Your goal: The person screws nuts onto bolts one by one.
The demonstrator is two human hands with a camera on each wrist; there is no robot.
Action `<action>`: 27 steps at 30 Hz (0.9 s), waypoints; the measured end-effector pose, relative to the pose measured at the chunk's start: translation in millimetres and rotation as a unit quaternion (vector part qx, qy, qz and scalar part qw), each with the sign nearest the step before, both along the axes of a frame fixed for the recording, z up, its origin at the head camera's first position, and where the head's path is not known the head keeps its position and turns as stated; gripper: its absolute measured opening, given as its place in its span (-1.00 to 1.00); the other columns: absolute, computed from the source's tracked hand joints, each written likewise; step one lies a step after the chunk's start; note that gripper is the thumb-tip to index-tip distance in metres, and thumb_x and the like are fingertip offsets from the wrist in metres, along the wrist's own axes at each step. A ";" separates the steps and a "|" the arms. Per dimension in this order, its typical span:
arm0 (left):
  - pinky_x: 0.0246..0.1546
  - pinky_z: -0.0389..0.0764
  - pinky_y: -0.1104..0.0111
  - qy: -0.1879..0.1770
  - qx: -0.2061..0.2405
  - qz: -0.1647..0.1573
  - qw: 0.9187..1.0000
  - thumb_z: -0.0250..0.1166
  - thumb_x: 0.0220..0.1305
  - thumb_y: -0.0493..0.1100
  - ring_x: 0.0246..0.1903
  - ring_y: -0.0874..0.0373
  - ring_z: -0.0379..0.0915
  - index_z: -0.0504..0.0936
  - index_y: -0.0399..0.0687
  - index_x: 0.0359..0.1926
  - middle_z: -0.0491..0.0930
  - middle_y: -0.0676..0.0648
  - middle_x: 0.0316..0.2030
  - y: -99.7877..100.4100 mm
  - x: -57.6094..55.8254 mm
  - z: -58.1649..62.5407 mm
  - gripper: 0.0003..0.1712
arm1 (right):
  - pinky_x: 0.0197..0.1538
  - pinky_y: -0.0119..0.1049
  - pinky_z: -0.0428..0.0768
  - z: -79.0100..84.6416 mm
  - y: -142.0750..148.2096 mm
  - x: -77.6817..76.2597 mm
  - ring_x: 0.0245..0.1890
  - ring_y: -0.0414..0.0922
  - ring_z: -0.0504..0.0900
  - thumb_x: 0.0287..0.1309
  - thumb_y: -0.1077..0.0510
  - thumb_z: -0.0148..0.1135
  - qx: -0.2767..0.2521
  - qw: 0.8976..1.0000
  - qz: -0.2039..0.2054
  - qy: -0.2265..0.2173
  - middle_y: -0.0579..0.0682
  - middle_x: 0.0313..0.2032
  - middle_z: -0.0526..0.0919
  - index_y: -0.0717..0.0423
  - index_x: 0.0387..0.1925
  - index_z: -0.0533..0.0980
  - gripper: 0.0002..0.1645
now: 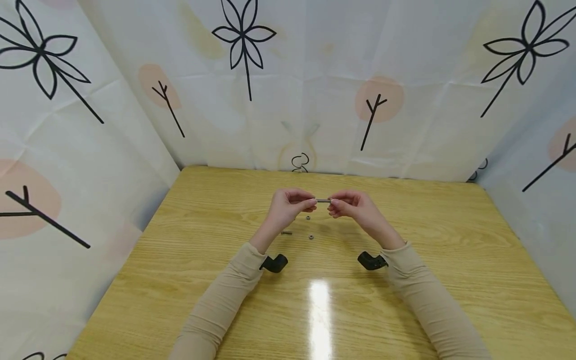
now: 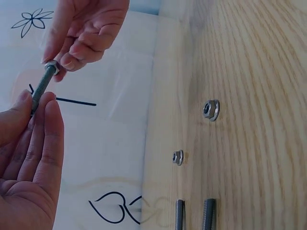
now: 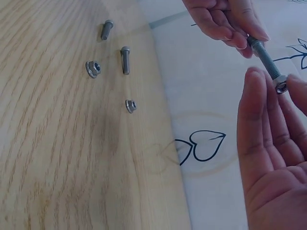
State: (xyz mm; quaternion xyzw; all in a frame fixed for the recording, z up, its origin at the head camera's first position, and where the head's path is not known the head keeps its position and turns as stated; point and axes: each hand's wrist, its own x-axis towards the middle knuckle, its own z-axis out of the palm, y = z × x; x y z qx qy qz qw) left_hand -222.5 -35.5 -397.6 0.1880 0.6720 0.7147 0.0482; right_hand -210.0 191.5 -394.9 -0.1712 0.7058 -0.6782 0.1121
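Above the table, both hands meet at one metal bolt [image 1: 323, 201] held level in the head view. My left hand [image 1: 290, 205] pinches the bolt at its head end between thumb and fingers. At the opposite end sits a hex nut [image 3: 281, 85], which my right hand [image 1: 355, 206] grips with thumb and fingertips. Between the two hands a stretch of threaded shank [image 2: 42, 88] shows. The bolt head is mostly covered by the left fingers.
On the wooden table [image 1: 180, 280] below lie two flange nuts, a larger one [image 3: 93, 69] and a smaller one [image 3: 131, 106]. Two loose bolts, one [image 3: 107, 29] beside the other [image 3: 125, 60], lie close by. A patterned cloth [image 1: 315, 100] stands behind the table.
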 end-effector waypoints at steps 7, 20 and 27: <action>-0.22 0.71 0.10 0.005 -0.005 -0.001 1.000 0.34 0.19 -0.34 -0.35 -0.09 0.67 0.65 -0.47 -0.19 0.66 -0.36 -0.33 3.3 -1.2 -4.1 -0.78 | -0.12 -0.07 0.68 -0.4 0.8 -2.0 -0.30 -0.04 0.64 0.41 0.02 0.05 0.020 1.000 -0.001 -0.023 0.19 -0.26 0.62 0.39 -0.01 0.45 -0.54; -0.14 0.67 0.02 -0.014 0.000 -0.002 1.000 0.38 0.17 -0.26 -0.30 -0.07 0.66 0.69 -0.33 -0.12 0.70 -0.21 -0.32 3.3 -1.6 -7.1 -0.73 | 0.10 0.19 0.48 3.4 -1.4 1.1 -0.22 -0.08 0.69 0.26 0.27 0.21 -0.020 0.999 -0.030 -0.013 0.28 -0.15 0.63 0.50 0.09 0.41 -0.55; -0.12 0.64 -0.04 -0.012 -0.003 0.003 1.000 0.36 0.17 -0.31 -0.30 -0.10 0.66 0.68 -0.36 -0.13 0.70 -0.19 -0.35 4.2 -0.7 -6.3 -0.76 | -0.18 -0.08 0.70 6.0 -1.9 0.4 -0.36 -0.10 0.68 0.31 0.13 0.19 0.019 0.999 -0.030 -0.012 0.23 -0.29 0.66 0.46 -0.06 0.50 -0.59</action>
